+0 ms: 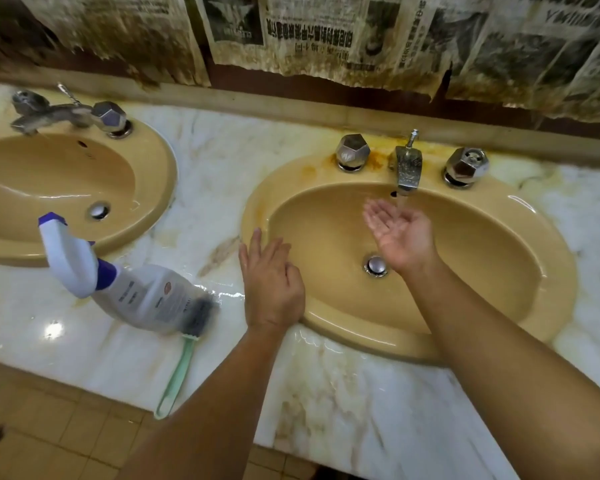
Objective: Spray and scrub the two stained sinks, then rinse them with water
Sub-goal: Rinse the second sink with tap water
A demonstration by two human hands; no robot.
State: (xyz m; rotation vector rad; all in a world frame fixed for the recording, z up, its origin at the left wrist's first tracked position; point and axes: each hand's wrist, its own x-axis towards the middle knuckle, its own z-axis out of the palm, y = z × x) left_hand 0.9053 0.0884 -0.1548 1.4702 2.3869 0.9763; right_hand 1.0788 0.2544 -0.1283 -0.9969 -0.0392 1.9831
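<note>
At right sink (558, 258) | tap (408, 168) running, rinsing | right hand (399, 233) cupped open underneath; left hand (272, 282) flat on rim | brush (179, 368) idle (scrubbing seemingly done)

Nothing reads clearly: the newspaper sheets (309, 29) show blurred print, the spray bottle (146, 296) label is illegible.

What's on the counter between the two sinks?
Head view: a spray bottle and a green-handled brush near the front of the counter; farther back it is bare.
</note>
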